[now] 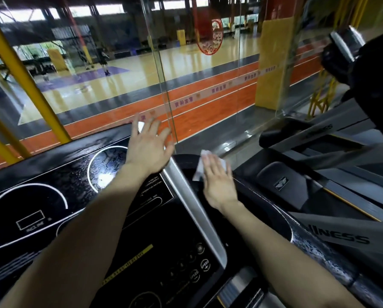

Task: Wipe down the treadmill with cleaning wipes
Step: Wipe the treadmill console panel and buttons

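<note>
The treadmill's black console (59,203) fills the lower left, wet and streaked around its round displays. My left hand (147,147) lies flat with fingers spread on the console's top right corner, and a bit of white wipe (140,125) shows between its fingers. My right hand (217,183) presses a second white wipe (202,165) with straight fingers onto the black cup-holder area just right of the console's silver side trim (199,216).
A glass wall (170,103) stands right behind the console, with a sports court beyond it. Yellow posts (23,78) rise at the left. A second treadmill (319,183) stands close on the right. The wet black handrail (323,256) runs along my right forearm.
</note>
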{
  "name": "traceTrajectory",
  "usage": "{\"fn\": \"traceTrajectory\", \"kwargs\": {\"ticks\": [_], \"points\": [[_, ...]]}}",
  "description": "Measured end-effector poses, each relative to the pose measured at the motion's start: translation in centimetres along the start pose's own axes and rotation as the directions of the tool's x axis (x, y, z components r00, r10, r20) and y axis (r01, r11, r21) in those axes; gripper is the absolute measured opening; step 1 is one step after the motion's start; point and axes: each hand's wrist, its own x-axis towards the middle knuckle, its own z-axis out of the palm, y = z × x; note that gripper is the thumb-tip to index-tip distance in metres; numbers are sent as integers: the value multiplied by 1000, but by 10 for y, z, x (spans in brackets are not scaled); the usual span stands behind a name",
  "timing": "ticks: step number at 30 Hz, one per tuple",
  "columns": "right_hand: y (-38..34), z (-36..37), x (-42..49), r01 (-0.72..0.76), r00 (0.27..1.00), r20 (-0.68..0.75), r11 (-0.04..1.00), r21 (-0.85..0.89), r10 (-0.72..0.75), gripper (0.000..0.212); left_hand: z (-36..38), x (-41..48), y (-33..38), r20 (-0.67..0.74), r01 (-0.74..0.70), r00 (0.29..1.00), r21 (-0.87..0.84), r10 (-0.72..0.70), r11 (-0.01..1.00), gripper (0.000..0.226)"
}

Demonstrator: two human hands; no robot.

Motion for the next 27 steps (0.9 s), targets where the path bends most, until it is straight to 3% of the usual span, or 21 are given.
{"fn": "traceTrajectory", "kwargs": {"ticks": [3,5,9,12,14,16,18,20,24,27], "points": [[-36,-4,47,247,967,55,969,25,-248,64,3,-3,10,-33,29,999,-6,-29,1000,52],[-26,-8,45,309,949,61,950,32,-311,65,3,-6,11,-63,24,998,-11,-25,1000,50],[53,-8,-12,68,998,10,998,-12,-68,65,1,-8,11,-67,33,997,8,-32,999,49],[60,-2,-20,-34,999,-28,999,-23,33,59,4,-7,12,-83,39,996,9,-38,999,48],[29,1,10,62,998,-6,998,16,-62,61,3,-4,7,-58,2,998,0,-2,1000,51],[-12,1,45,271,962,16,961,54,-273,62,3,-1,-4,-10,-40,999,-5,40,999,63],[-34,-7,69,418,901,88,905,83,-424,66,-1,-2,-13,10,18,1000,3,-18,1000,79],[-21,-9,70,457,883,102,889,40,-459,61,-2,-7,-13,-19,133,991,20,-132,991,90],[63,-12,18,180,977,92,977,110,-190,60,-3,-11,-1,-28,204,979,56,-202,977,87],[71,-9,1,14,994,106,997,74,-22,58,-4,-10,1,-32,215,976,64,-214,974,83]]}}
